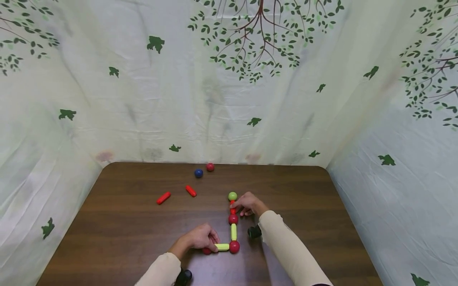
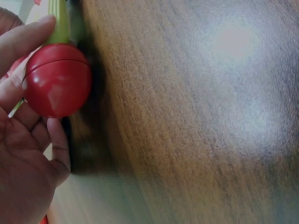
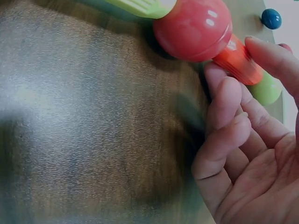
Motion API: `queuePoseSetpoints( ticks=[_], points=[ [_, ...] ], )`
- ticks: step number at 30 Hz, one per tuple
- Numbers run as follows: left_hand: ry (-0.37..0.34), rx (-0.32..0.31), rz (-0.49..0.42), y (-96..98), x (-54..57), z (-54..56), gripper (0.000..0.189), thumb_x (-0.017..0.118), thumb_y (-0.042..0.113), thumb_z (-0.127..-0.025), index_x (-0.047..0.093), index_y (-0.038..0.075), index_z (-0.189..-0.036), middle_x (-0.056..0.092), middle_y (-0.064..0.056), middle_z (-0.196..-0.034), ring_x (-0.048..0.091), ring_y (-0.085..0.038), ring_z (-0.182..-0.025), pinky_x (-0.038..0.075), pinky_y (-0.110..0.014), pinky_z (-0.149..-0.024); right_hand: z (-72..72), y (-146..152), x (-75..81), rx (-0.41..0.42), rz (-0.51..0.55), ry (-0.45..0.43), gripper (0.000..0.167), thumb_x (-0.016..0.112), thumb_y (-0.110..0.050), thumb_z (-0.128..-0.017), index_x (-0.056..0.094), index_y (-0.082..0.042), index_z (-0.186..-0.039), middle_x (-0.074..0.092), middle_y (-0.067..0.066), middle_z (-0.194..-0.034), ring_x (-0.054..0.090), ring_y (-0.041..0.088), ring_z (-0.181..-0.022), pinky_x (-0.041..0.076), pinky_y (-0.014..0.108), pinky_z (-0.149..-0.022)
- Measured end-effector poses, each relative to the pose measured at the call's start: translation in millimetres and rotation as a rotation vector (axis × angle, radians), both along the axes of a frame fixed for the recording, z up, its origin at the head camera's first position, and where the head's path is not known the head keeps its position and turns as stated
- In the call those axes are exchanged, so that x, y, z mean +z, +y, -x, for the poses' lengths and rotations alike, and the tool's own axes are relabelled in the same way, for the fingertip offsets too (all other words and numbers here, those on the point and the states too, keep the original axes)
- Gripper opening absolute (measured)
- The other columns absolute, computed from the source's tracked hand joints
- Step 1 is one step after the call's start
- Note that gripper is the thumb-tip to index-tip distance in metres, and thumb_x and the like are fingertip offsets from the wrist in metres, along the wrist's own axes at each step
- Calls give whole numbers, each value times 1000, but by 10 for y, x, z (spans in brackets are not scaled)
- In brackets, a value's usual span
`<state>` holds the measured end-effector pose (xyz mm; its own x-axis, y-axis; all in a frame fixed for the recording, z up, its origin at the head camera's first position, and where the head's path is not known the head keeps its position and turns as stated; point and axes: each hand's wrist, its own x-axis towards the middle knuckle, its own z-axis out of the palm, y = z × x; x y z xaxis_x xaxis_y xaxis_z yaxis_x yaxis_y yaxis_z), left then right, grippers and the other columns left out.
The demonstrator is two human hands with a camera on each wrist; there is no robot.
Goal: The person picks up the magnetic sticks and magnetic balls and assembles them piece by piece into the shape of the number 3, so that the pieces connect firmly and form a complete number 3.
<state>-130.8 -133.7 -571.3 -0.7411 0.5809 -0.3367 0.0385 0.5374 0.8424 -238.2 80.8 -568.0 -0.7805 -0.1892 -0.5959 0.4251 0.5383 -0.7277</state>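
On the table lies an L-shaped chain of toy rods and balls. My left hand [image 1: 200,237] pinches a yellow-green rod [image 1: 223,247] beside the red end ball [image 2: 58,84], with fingers around that ball. This rod meets the red corner ball [image 1: 234,247], from which another yellow-green rod [image 1: 233,232] runs away from me to a red ball [image 1: 233,219]. Beyond it, my right hand [image 1: 251,203] holds a red rod [image 3: 238,60] between thumb and fingers. A light green ball [image 1: 232,196] sits at the rod's far end.
Two loose red rods, one on the left [image 1: 163,198] and one nearer the middle [image 1: 191,191], lie on the brown table [image 1: 304,190]. A blue ball [image 1: 198,173] and a red ball [image 1: 210,167] rest near its back edge. Leaf-patterned cloth [image 1: 214,107] hangs behind.
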Motion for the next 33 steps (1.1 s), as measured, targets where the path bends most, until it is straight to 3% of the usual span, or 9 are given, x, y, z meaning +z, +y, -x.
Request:
queuePoseSetpoints(
  ticks=[17,25,33],
  points=[
    [-19,14,-10,9,2,-18,11,79,1,-73,73,5,-81,67,1,-70,55,-6,-62,44,-20,-57,7,35,0,-2,38,-48,13,78,-19,-78,72,-7,-78,68,2,-67,55,8,-45,46,20,-46],
    [38,12,-38,-33,-10,-58,13,80,2,-73,74,5,-85,68,1,-73,57,-5,-65,47,-20,-61,2,38,-17,-5,47,-45,13,78,-19,-78,74,-7,-82,70,2,-70,56,8,-45,48,21,-46],
    [-1,48,-95,-69,-1,-115,15,78,-1,-74,74,4,-87,69,-4,-74,57,-6,-60,46,-19,-54,-8,34,-44,10,63,-28,12,77,-17,-78,74,-7,-83,70,2,-71,59,9,-48,49,21,-47]
  ],
)
